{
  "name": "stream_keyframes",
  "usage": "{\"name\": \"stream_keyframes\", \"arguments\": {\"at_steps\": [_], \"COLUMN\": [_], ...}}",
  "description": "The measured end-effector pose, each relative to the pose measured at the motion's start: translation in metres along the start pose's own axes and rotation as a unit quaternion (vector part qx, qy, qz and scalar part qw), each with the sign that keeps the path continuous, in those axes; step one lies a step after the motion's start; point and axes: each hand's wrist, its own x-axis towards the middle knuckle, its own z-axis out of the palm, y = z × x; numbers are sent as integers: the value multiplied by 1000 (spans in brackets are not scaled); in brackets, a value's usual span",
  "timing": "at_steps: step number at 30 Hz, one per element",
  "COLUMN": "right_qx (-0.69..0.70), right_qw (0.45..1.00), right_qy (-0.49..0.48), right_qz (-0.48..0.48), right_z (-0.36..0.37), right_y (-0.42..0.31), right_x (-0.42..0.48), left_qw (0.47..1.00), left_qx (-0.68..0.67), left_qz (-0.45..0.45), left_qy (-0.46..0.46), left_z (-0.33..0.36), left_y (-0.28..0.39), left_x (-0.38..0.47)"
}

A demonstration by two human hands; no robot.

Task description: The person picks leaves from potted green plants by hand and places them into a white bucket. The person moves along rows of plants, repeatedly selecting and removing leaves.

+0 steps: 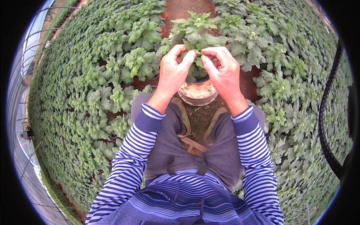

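Both hands are raised over a leafy potted plant [197,35], which looks like a chrysanthemum and stands on an upturned pale bucket [197,94]. My left hand [175,66] has its thumb and index finger curled close together at a shoot tip of the plant. Facing it, my right hand [222,69] has its thumb and index finger at the same small pale-green bud [197,52]. The fingertips hide most of the bud, so whether either hand pinches it cannot be told. The dark rim of the plant's pot shows between the wrists.
Dense rows of similar potted plants [95,92] spread on the left and more plants [281,87] on the right. A bare soil path [185,8] runs ahead between them. My shoes [184,119] flank the ground behind the bucket. A wooden piece [192,144] lies beneath my knees.
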Motion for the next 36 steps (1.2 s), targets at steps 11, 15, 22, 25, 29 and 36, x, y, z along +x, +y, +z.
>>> {"name": "stream_keyframes", "arguments": {"at_steps": [11, 15, 22, 25, 29, 36], "right_qx": [19, 26, -25, -22, -24, -26], "right_qw": [997, 996, 999, 999, 999, 999], "right_qy": [-5, -16, -26, -25, -31, -27], "right_qz": [69, 86, 31, 23, 19, 25], "right_z": [6, 9, 9, 10, 11, 11], "right_y": [9, 13, 15, 16, 18, 16], "right_x": [-14, -16, -19, -20, -22, -23], "left_qw": [989, 982, 980, 983, 986, 984], "left_qx": [-140, -172, -181, -149, -140, -151], "left_qz": [5, -22, -22, -32, -21, -17], "left_qy": [-44, -75, -81, -101, -92, -92], "left_z": [2, -1, 0, -5, -3, -2], "left_y": [-13, -17, -15, -18, -21, -22], "left_x": [3, 3, 1, 3, 5, 5]}}
